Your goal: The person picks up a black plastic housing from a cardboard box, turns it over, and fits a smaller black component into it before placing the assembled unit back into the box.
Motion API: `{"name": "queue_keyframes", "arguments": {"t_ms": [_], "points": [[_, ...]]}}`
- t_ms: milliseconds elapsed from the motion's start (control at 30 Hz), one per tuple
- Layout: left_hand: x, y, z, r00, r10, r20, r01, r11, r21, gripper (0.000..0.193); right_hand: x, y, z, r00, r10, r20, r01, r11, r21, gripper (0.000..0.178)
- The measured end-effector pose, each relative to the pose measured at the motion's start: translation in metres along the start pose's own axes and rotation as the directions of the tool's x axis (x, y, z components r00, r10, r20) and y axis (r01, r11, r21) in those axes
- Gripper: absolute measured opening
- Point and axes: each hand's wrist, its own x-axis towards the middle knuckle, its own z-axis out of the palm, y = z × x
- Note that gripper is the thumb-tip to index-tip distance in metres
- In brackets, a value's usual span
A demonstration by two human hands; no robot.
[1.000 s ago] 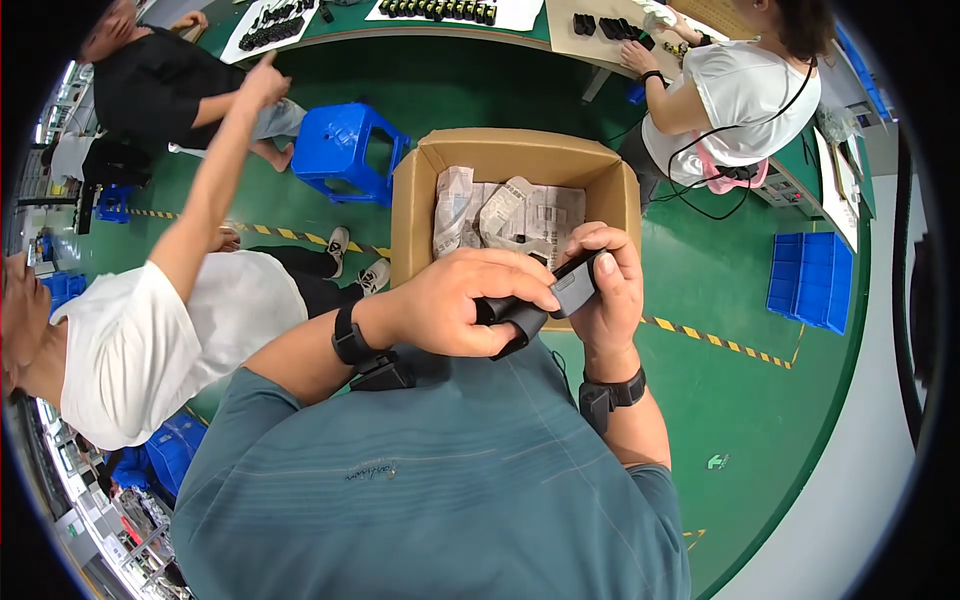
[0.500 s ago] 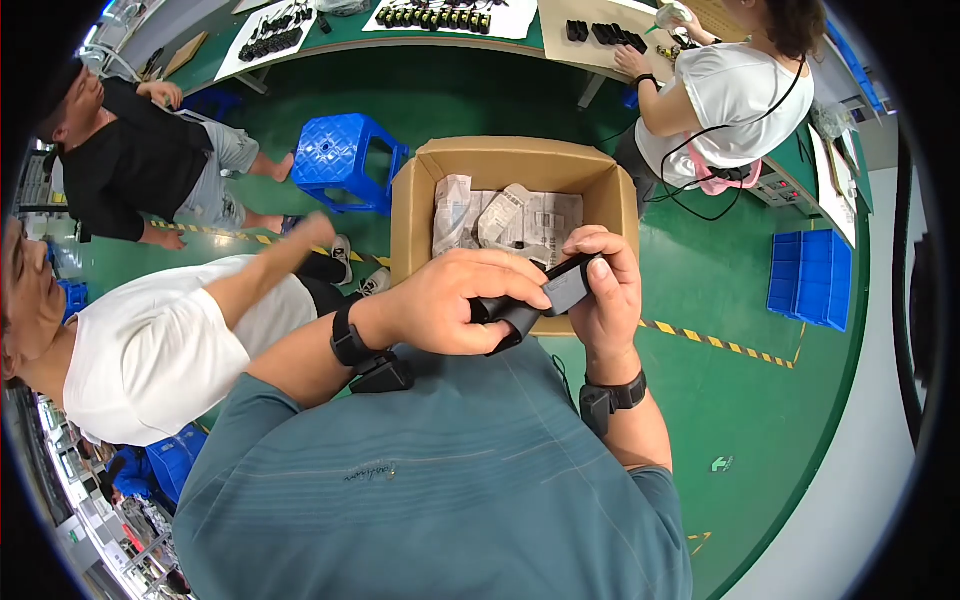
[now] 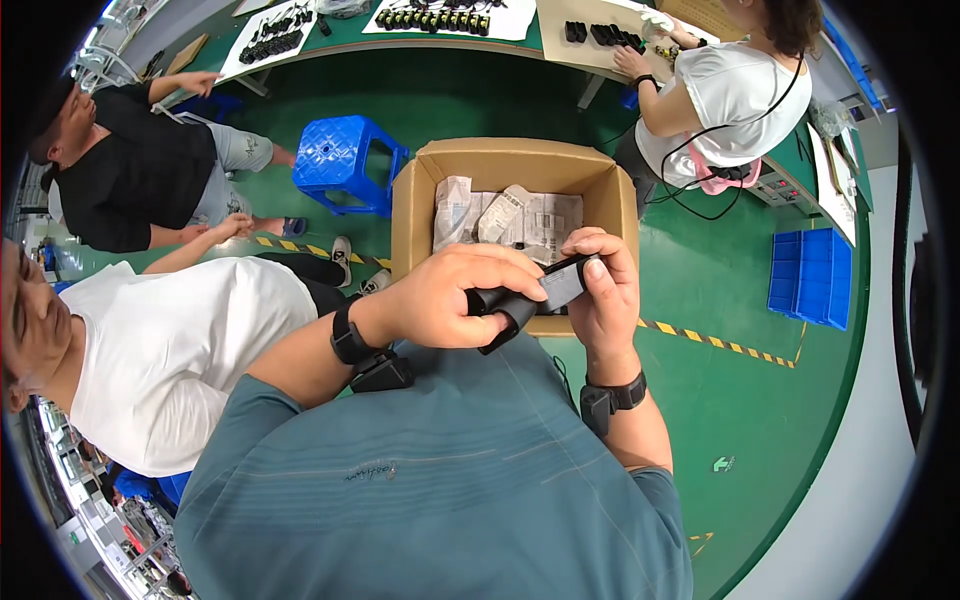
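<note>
Only got the head cam to go by from my end, so here's that view. Biggest container is an open-topped cardboard box (image 3: 515, 160) right in front of the wearer. It's got sheets of newsprint (image 3: 556, 222) spread in the bottom, plus a crumpled paper piece (image 3: 503, 212) sitting on top of them. My view of the near part of the box is blocked by the hands. Off to the right there's a blue plastic bin (image 3: 810, 278) on the green floor (image 3: 700, 290); can't tell what's inside from this angle.

Hands: the black plastic part (image 3: 563, 285) is up in the air over the box's near edge, both hands on it. Left hand (image 3: 445, 295) comes in from lower left, back facing me, thumb and fingers pinching the curved end. Right hand (image 3: 606, 290) has the flat end, thumb pressed on the face near the tip and fingers curled over the far side. I can't tell whether it's one piece or two fitted together. Each wrist wears a black strap (image 3: 350, 338) with a small block.
</note>
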Motion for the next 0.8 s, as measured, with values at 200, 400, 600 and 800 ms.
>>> {"name": "queue_keyframes", "arguments": {"t_ms": [200, 400, 600, 800], "points": [[0.0, 0.001, -0.005, 0.998, -0.062, 0.004, 0.062, 0.998, -0.028, 0.04, 0.001, 0.008, -0.003, 0.999, 0.039, 0.007, -0.039, 0.999, 0.001, 0.025], [-0.001, -0.001, -0.008, 0.998, -0.068, 0.001, 0.068, 0.998, 0.015, 0.04, 0.001, 0.003, -0.011, 0.959, 0.284, -0.012, -0.283, 0.959, 0.023, 0.034], [-0.006, -0.01, -0.012, 0.999, 0.041, 0.002, -0.041, 0.996, 0.084, 0.045, 0.004, -0.014, -0.012, 0.906, 0.418, 0.058, -0.42, 0.908, 0.013, 0.041], [-0.014, -0.002, -0.008, 0.991, -0.054, -0.123, 0.052, 0.998, -0.025, 0.046, 0.003, -0.034, 0.003, 0.989, 0.144, -0.016, -0.14, 0.923, -0.359, 0.041]]}}
